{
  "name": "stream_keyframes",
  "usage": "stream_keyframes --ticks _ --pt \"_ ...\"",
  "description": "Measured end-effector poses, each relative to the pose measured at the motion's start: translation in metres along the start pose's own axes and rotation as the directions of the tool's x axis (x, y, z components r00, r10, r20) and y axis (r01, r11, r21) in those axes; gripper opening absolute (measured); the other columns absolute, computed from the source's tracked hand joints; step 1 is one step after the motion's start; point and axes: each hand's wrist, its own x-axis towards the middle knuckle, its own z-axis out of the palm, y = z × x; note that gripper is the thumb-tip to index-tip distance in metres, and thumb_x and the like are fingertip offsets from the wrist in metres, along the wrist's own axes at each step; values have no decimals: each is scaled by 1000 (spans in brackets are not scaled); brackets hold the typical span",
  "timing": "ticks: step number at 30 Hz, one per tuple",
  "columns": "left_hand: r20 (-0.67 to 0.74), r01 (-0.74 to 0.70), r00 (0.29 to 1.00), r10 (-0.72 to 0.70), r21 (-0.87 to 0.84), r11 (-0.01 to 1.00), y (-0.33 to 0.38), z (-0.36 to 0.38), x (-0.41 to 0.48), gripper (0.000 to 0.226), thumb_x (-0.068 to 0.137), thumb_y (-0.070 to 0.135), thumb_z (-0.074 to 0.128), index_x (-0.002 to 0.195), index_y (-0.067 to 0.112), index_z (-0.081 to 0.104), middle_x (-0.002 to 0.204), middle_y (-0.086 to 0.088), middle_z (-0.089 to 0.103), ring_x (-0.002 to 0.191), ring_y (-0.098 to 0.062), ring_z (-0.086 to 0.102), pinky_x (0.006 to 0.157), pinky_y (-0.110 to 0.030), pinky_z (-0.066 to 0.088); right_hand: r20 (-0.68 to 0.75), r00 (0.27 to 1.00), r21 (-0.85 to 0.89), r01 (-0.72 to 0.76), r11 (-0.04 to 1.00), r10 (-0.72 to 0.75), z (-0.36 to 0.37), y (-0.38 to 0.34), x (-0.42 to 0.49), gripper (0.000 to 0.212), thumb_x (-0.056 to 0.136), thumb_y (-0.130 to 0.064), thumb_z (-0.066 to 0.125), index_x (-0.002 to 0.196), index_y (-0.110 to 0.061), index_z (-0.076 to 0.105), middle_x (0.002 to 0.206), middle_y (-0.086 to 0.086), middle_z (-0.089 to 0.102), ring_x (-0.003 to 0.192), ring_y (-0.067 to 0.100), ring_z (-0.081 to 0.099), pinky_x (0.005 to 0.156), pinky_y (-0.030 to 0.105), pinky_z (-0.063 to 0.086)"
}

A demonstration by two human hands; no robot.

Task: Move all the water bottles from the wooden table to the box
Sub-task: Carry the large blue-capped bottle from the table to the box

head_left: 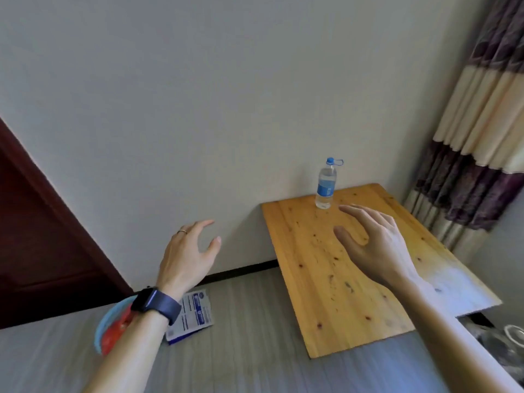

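One water bottle point(326, 184) standing on bench point(320, 279), blue label unreadable. Left hand point(187, 253) and right hand point(374, 245) hovering, fingers spread, empty.

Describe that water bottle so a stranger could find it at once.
Find the honey-coloured wooden table against the grey wall, beside the striped curtain. At its far edge stands a small clear plastic bottle. Its blue looped cap and blue label set it apart.
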Motion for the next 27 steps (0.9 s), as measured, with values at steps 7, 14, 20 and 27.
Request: stream_keyframes --ticks 7,14,20,27 --pt "219 -103 969 114 -63 993 -14 67 131 44 97 39 59 140 30 53 141 -1 55 132 -21 47 104 -31 37 1 964 -53 -264 963 265 67 28 39 50 90 -66 51 137 -48 49 140 -11 56 135 21 41 101 38 38" --pt "412 -152 886 211 -173 973 -22 162 236 44 97 42 58 140 37 50 144 7 50 134 -13 43 97 -22 31 28 900 15 -435 900 435 151 54 78 51 90 -67 50 138 -47 49 138 -11 57 133 20 44 98 34 36" --pt "552 -201 790 267 -177 963 -27 219 334 49 96 51 56 142 39 46 147 8 47 134 -10 43 99 -21 32 80 819 38 -573 819 569 208 78 145 56 90 -67 50 143 -50 39 144 -10 53 136 20 42 102 42 43" --pt "587 -280 722 367 -238 930 -7 269 450 54 93 56 57 143 39 46 144 8 50 132 -11 47 104 -27 40 14 774 77 -632 771 633 239 97 233 63 89 -66 52 147 -45 36 144 -9 53 137 19 41 106 42 41"
